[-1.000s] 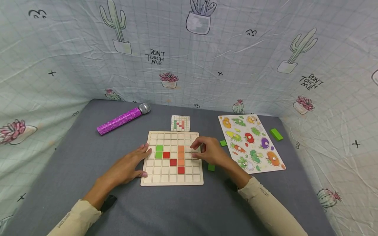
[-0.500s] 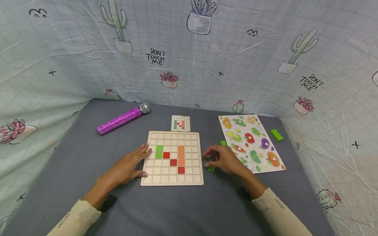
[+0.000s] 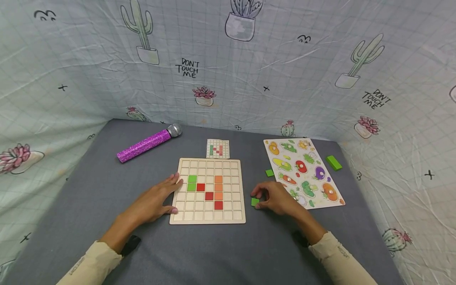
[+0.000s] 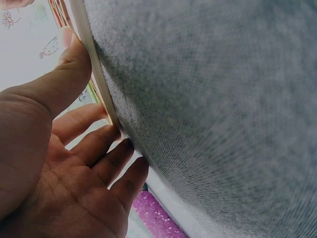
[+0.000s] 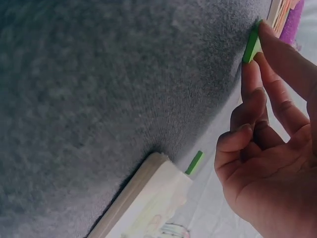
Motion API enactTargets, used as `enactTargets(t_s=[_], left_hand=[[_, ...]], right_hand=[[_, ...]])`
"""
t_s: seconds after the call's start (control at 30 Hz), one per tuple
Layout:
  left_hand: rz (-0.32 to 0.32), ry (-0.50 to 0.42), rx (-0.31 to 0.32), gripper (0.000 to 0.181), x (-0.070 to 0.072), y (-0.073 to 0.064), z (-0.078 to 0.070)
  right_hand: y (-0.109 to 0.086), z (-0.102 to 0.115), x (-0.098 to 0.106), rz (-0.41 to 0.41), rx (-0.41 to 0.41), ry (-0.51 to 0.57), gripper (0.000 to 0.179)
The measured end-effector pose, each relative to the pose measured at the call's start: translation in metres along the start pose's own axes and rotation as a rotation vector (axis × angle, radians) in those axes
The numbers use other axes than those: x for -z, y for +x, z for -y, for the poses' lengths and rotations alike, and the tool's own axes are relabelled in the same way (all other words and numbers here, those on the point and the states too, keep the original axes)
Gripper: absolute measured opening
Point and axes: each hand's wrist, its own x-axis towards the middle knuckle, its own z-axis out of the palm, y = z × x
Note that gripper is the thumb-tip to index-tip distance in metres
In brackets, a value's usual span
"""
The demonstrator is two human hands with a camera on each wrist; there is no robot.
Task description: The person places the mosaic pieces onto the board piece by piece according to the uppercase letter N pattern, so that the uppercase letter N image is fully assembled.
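Note:
A square wooden grid board (image 3: 208, 217) lies on the grey table, with green, red and orange tiles set in some of its cells. My left hand (image 3: 153, 202) rests against the board's left edge; in the left wrist view its thumb and fingertips touch the rim. Right of the board, my right hand (image 3: 276, 198) pinches a small green tile (image 5: 252, 44) between thumb and forefinger, and the tile is still down at table level. Another green tile (image 3: 269, 173) lies farther back, beside the vegetable puzzle board (image 3: 290, 152).
A small pattern card (image 3: 217, 149) lies just behind the grid board. At the back left is a glittery purple microphone (image 3: 146, 146). A green block (image 3: 333, 162) sits right of the vegetable puzzle. Printed cloth (image 3: 213, 79) walls the table at the back and sides.
My right hand has moved away from the grid board, rightward and toward me, down to the nearer green tile. The left hand stays in place, and the tiles on the board are unchanged.

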Motion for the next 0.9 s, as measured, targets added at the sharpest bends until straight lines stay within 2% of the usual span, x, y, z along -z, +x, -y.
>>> enactTargets(t_s=[0.37, 0.73, 0.9], left_hand=[[-0.005, 0.012, -0.007, 0.093, 0.001, 0.000, -0.001], [0.003, 0.008, 0.001, 0.094, 0.001, -0.001, -0.002], [0.005, 0.010, 0.005, 0.094, 0.002, -0.001, -0.002]], right_hand=[[0.003, 0.004, -0.004, 0.002, 0.037, -0.002, 0.031], [0.003, 0.014, 0.000, -0.006, 0.072, 0.007, 0.013], [0.004, 0.023, 0.005, -0.015, 0.085, 0.025, 0.014]])
